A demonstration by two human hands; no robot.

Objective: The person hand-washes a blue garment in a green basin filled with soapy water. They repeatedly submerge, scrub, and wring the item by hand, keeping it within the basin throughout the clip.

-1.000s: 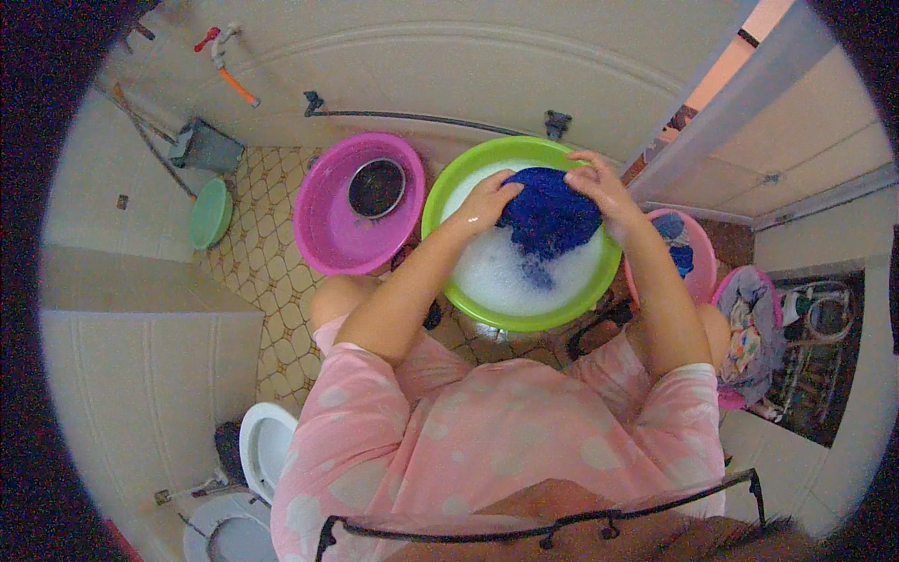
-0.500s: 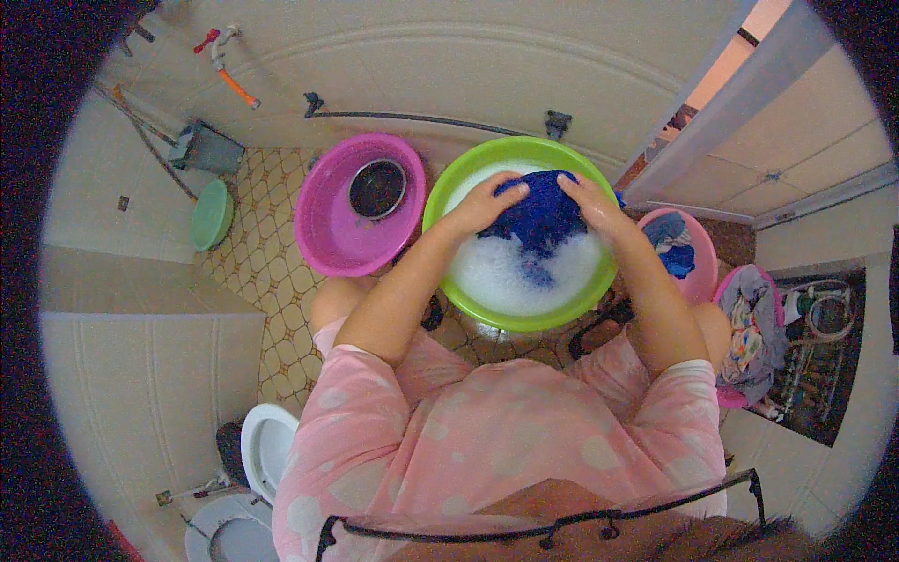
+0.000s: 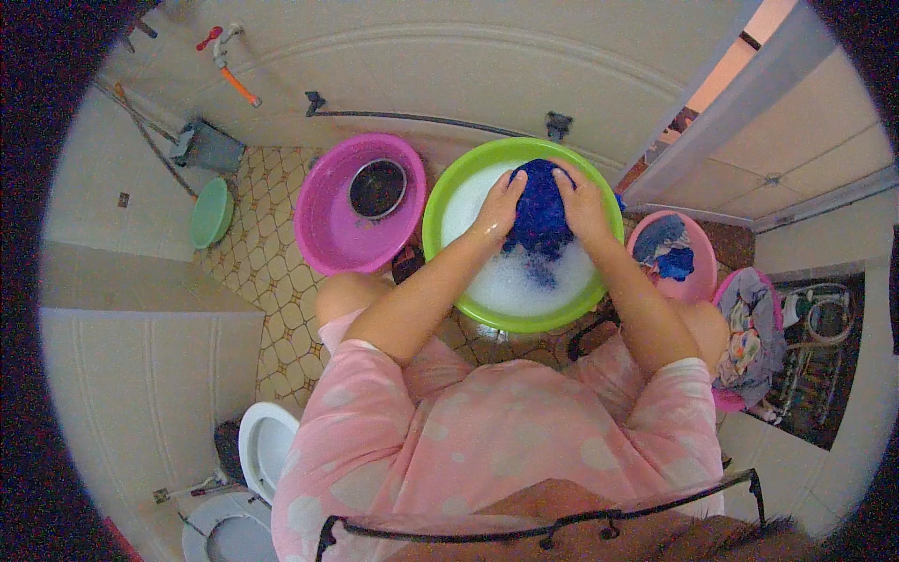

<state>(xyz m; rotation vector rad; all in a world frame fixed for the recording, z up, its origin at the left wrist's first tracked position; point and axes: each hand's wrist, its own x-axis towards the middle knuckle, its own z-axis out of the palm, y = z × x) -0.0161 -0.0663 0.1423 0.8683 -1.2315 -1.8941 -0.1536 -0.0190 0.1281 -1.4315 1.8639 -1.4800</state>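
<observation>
A dark blue cloth garment [image 3: 541, 211] is bunched between my two hands over a green basin [image 3: 440, 272] filled with white suds [image 3: 524, 298]. My left hand [image 3: 501, 204] grips its left side, and my right hand [image 3: 582, 204] grips its right side, fingers curled over the fabric. The garment's lower end trails into the foam. Its exact kind cannot be made out.
Left of the green basin stands a magenta basin [image 3: 323, 229] holding a round dark pan-like vessel [image 3: 377, 188]. To the right are a pink tub [image 3: 702, 248] with blue clothes and a basket of laundry [image 3: 754, 328]. A wall tap [image 3: 223, 47] and toilet [image 3: 229, 534] are at left.
My hands have come closer together, squeezing the blue garment into a narrower bunch. My left hand has moved to the right and slightly down.
</observation>
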